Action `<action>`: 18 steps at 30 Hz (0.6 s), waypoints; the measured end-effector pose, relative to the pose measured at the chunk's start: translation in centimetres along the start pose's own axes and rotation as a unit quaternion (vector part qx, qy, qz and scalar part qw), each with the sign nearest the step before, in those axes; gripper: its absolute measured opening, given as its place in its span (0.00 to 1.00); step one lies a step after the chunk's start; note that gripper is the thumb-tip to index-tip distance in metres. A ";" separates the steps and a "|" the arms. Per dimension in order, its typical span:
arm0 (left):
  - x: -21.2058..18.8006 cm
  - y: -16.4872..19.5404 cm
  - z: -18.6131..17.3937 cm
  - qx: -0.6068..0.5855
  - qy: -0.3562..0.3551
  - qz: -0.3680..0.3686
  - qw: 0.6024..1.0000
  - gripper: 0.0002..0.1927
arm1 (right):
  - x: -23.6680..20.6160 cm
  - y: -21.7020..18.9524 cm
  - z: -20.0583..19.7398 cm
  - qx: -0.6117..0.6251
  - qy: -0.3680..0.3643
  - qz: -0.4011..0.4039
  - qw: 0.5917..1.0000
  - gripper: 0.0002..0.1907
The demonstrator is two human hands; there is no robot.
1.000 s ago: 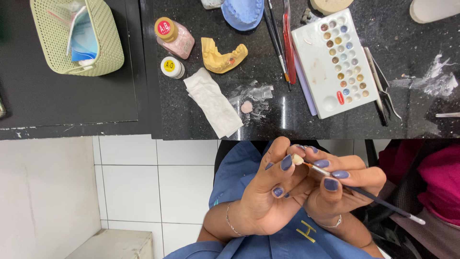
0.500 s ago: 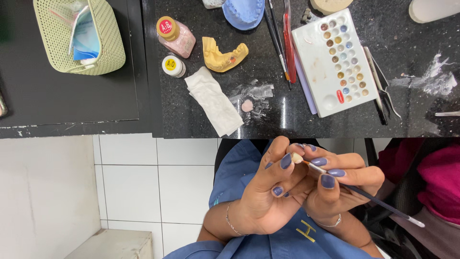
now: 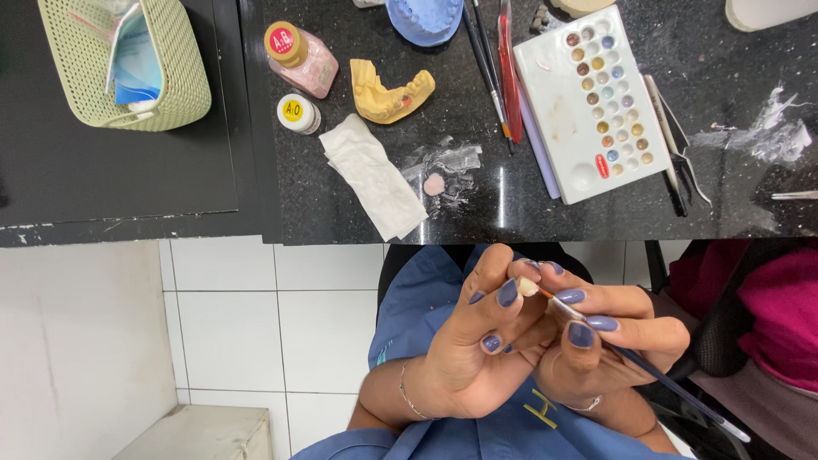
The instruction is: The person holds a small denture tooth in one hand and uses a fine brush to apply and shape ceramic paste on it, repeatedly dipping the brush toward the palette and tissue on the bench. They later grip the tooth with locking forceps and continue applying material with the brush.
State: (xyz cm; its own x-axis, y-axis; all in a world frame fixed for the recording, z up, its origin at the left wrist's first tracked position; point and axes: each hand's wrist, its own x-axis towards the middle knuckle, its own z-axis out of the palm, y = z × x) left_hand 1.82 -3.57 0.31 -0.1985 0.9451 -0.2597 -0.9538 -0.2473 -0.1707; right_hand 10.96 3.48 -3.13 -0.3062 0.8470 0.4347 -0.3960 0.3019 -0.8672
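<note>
Your left hand (image 3: 477,349) pinches the small whitish tooth piece (image 3: 528,287); your right hand (image 3: 609,341) grips the thin dark-handled brush (image 3: 665,379). Keep both hands braced together and touch only lightly.

Left hand (image 3: 477,341) is pinching a small cream tooth-shaped piece (image 3: 528,286) at its fingertips. Right hand (image 3: 609,336) is gripping a thin dark-handled brush (image 3: 673,388), tip touching the piece. On the black speckled countertop (image 3: 733,183) beyond are lying a white rectangular well palette (image 3: 588,98), a yellow plaster jaw model (image 3: 390,94) and a folded white tissue (image 3: 373,175).
</note>
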 end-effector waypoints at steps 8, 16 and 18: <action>-0.1 -0.1 -0.1 0.006 0.005 -0.003 1.000 0.19 | 0.2 -0.3 -0.5 -0.030 -0.023 0.005 0.999 0.13; -0.2 -0.3 -0.2 0.000 -0.014 0.003 1.000 0.20 | 0.2 -0.5 -0.6 -0.049 -0.023 0.001 0.999 0.13; -0.2 -0.4 -0.1 -0.001 -0.015 0.004 1.000 0.20 | 0.1 -0.6 -0.6 -0.052 -0.029 0.006 0.998 0.14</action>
State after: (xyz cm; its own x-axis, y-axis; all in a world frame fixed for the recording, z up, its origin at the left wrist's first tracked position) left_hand 2.25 -3.70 0.29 -0.2134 0.9490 -0.2321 -0.9516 -0.2557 -0.1705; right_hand 11.68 3.69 -2.68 -0.3620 0.8246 0.4348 -0.3008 0.3381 -0.8917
